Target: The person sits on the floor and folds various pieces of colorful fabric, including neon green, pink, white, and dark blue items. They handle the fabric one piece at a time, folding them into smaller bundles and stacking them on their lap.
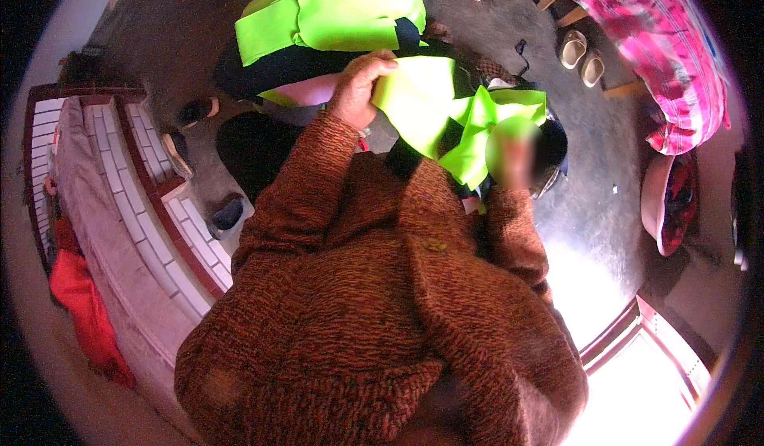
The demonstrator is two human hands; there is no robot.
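Left hand [364, 88]: grips green cloth [422, 100].
Right hand [516, 158]: blurry, cannot tell.
Cloth step: likely handling.
Cloth next: likely needs steady holding.

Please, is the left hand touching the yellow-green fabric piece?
Touching. The head view shows the left hand gripping the yellow-green fabric piece by its upper left edge.
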